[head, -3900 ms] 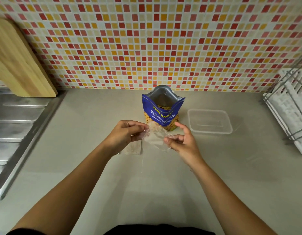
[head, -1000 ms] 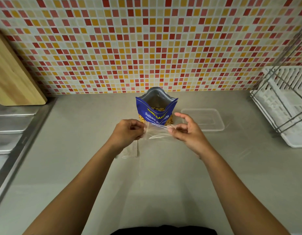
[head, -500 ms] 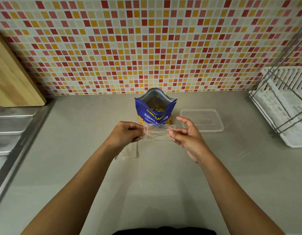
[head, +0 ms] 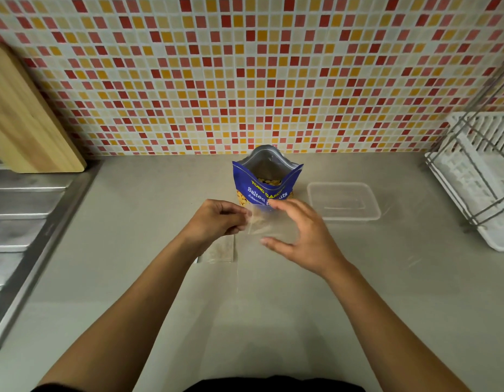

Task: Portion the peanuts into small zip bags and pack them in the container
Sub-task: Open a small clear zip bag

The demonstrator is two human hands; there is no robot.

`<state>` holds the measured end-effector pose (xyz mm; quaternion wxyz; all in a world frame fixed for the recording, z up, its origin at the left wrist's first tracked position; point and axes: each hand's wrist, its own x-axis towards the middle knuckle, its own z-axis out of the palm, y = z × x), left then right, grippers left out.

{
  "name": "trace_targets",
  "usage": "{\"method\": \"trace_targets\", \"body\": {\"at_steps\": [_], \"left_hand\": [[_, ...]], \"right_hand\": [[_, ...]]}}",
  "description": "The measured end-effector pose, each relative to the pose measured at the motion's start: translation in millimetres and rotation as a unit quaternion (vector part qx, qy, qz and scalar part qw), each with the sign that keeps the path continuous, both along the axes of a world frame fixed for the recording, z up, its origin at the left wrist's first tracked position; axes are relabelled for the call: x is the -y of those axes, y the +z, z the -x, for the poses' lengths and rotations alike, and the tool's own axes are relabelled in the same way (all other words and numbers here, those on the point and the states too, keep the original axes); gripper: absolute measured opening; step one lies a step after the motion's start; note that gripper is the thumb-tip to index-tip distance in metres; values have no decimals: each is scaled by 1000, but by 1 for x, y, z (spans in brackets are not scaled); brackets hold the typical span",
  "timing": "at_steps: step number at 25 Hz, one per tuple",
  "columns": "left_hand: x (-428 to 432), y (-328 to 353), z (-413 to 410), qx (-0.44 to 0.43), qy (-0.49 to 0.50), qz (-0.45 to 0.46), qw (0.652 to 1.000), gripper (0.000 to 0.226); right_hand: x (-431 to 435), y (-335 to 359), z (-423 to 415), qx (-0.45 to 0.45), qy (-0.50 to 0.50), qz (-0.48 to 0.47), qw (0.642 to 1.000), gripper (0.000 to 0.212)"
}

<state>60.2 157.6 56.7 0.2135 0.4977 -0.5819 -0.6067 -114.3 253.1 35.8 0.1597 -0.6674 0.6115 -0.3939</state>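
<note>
Countertop, zip bag between left fingers

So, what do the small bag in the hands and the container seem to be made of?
The small bag looks like thin clear plastic film; the counter shows through it. The container seems stiffer clear plastic; it keeps its moulded rim.

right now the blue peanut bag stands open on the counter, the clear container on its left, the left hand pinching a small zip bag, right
Not quite: the head view shows the clear container on the right of the blue peanut bag, not its left. The bag does stand open on the counter, and the left hand pinches a small zip bag.
</note>
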Motion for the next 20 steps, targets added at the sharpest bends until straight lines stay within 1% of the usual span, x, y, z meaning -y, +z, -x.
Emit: {"method": "trace_targets", "body": {"at_steps": [2,3,5,7,10,13,14,15,16,17,18,19,20], "left_hand": [[-5,-1,3,13,-20,13,1000,12],[-7,-1,4,22,-28,22,999,13],[-9,-2,6,34,-40,40,998,14],[-8,-3,6,50,-45,56,996,11],[-8,-5,7,68,-46,64,995,8],[-6,-3,4,34,-49,62,996,11],[0,-6,-1,17,-18,56,998,13],[7,-10,-9,11,36,54,998,14],[16,-18,-20,32,99,67,992,13],[26,-29,-32,89,145,92,981,10],[33,-42,-44,179,155,120,964,10],[36,-56,-54,267,132,139,944,12],[37,-69,-59,337,97,147,925,14]], "right_hand": [[6,4,-9,-63,19,-95,993,88],[9,4,-11,-83,15,-116,990,91],[12,2,-11,-117,6,-109,987,88],[14,1,-10,-131,4,-93,987,78],[14,-4,-7,-93,-5,-78,993,64],[12,-7,-6,-2,-6,-50,999,52],[12,-8,-5,36,-10,-39,999,49],[11,-8,-4,75,-17,-34,996,49],[10,-9,-3,115,-23,-34,993,51],[9,-9,-2,149,-25,-41,988,54],[8,-9,-2,173,-24,-52,983,56],[7,-9,-3,185,-22,-59,981,58],[7,-9,-5,188,-22,-60,980,58]]}}
